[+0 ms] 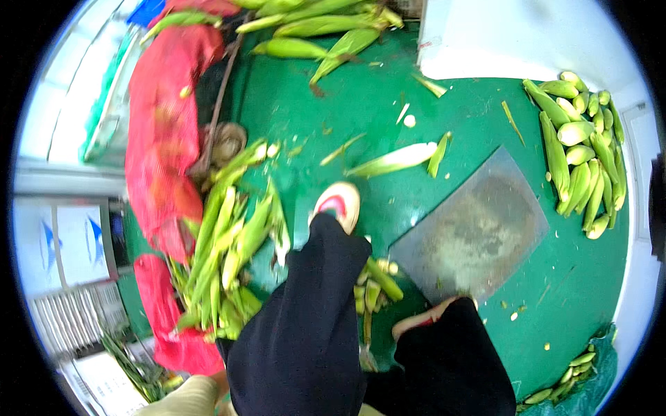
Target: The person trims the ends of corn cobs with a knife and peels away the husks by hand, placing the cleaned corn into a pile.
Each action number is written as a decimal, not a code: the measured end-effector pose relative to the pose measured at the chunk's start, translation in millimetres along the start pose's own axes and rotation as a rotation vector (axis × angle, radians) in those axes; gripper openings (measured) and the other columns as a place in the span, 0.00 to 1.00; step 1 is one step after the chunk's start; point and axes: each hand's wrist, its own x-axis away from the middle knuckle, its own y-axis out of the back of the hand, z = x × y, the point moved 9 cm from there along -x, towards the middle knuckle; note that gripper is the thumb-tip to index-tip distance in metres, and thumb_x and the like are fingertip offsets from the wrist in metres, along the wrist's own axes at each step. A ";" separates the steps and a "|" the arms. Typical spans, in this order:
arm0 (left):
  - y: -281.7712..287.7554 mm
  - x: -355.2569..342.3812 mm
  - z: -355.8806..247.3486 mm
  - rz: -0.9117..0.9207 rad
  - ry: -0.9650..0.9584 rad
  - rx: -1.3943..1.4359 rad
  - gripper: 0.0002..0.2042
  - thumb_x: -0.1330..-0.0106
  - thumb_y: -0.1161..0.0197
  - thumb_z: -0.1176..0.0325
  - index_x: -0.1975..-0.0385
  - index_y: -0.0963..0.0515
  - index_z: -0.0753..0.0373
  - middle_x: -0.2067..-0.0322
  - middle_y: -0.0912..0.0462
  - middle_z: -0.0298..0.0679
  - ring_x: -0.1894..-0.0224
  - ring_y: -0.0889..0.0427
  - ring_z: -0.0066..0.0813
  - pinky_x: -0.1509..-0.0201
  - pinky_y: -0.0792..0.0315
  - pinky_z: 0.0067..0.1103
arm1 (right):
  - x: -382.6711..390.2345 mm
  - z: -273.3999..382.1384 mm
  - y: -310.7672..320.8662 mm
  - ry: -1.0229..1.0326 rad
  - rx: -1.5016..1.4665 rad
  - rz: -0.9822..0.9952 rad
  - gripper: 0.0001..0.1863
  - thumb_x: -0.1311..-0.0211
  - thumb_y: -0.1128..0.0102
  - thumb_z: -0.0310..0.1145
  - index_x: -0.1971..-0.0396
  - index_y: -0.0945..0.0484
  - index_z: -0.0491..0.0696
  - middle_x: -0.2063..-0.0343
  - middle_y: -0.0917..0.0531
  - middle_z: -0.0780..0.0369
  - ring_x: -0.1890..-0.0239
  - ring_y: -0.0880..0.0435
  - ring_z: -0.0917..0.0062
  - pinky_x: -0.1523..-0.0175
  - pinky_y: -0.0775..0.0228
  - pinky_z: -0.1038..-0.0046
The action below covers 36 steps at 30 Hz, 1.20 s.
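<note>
At the lower edge my left forearm comes in, in a pale beige sleeve (182, 398). Just a sliver of my left hand (220, 383) shows against my dark trouser leg, its fingers hidden. Nearest to it are a red mesh sack (182, 349) and a heap of green corn ears and husks (220, 260). My right hand is out of view. Between my feet lie cut corn stalk ends (375, 281). A long pale green husk (397, 159) rests on the green floor ahead of my shoe.
A worn grey board (479, 232) lies flat at the right, partly under my foot. Trimmed corn ears (581, 142) are piled against the right wall. More unhusked ears (326, 28) lie at the far side. A long red sack (163, 139) fills the left; a green bag (600, 374) sits lower right.
</note>
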 end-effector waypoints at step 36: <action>283.7 -121.9 -632.1 -0.126 -1.394 -0.457 0.19 0.48 0.39 0.69 0.56 0.29 0.67 0.59 0.23 0.51 0.57 0.23 0.45 0.51 0.30 0.30 | 439.4 -94.7 52.5 -1.102 -0.391 -0.864 0.08 0.47 0.49 0.24 0.65 0.28 0.42 0.76 0.21 0.60 0.82 0.26 0.77 0.77 0.34 0.75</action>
